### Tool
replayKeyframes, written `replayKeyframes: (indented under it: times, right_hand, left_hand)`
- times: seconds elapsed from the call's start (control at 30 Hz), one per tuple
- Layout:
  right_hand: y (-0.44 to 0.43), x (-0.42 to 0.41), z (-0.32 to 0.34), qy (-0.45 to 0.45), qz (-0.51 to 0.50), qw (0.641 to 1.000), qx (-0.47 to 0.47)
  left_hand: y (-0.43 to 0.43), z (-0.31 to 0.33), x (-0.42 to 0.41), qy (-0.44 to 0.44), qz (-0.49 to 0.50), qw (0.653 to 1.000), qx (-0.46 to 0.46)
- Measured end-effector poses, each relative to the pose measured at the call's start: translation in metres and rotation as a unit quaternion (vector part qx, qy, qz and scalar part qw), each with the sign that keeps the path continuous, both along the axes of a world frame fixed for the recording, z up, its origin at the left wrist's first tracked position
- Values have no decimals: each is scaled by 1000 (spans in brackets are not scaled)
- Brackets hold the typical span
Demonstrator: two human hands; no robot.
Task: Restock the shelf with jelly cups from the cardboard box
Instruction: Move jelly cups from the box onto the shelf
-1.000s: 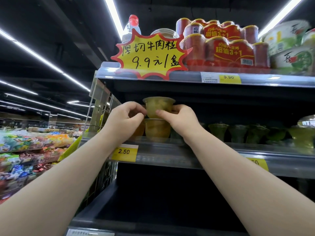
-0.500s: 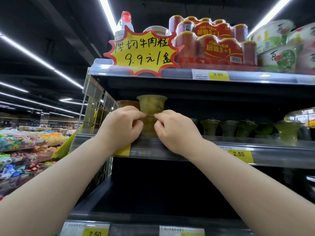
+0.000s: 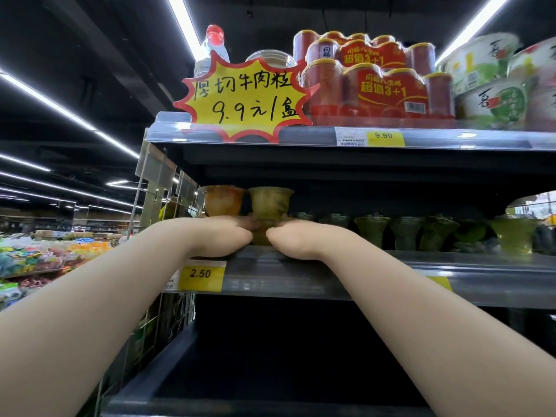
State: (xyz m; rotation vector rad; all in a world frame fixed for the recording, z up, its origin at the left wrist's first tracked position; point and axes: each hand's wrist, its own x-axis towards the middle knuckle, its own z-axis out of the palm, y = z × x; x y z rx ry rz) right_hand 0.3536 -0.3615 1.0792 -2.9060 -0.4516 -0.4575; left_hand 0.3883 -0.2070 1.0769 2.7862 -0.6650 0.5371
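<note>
The yellow-green jelly cup (image 3: 270,202) I was steadying a second ago now stands stacked on a lower cup (image 3: 261,234) at the left end of the middle shelf (image 3: 301,276). A moment back my fingers pinched the join between the two; now both hands have dropped and flattened, so only the bottom cup sits between them. An orange-tinted cup (image 3: 223,200) has also come into view just beside the top one, on its left — earlier my left hand and the angle hid it. I read that as the stack being seated: this pair is placed, and what remains is to let go cleanly without nudging it.

My left hand (image 3: 224,236) lies palm down along the shelf's front lip, fingers stretched toward the lower cup and, as far as I can see, touching its left side. My right hand (image 3: 296,240) mirrors it, fingertips at the cup's right side. Both look mostly flat and uncurled — bracing rather than gripping — though the fingertips are blurred, so I cannot tell whether they press the cup or only rest against it.

To the right along the same shelf runs a row of green cups (image 3: 406,233), single height, near my stack but apart from it. Below my left wrist sits a yellow price tag (image 3: 201,273) reading 2.50. Above, the top shelf carries red multipacks (image 3: 376,85) behind a yellow starburst sign (image 3: 245,97). The cardboard box is nowhere in view.
</note>
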Motion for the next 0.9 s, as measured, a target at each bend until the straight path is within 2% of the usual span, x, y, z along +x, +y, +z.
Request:
replayKeyframes:
  times: [0.1,0.17,0.3,0.4,0.5,0.67,0.9]
  right_hand:
    - [0,4,-1,-1,-13,1000,23]
    - [-2,6,-4,-39,-23,999,30]
    - [-3,2,-23,-218,-50,975,19]
    - [-4,-11,-43,-297,-47,953,-43]
    - [-14,-35,-66,-276,-43,959,-47]
    - [-28,-94,-93,-208,-47,977,-18]
    - [-21,-183,-132,-210,-34,977,-20]
  left_hand:
    - [1,-1,8,17,-2,1000,13]
    - [2,-3,6,-11,-11,1000,-11]
    - [1,-15,-12,-126,15,992,-15]
    - [-1,-28,-28,-216,79,972,-37]
    - [0,-54,-49,-257,98,961,-27]
    - [22,-87,-105,-185,123,975,18]
    - [49,-128,-196,-176,155,972,3]
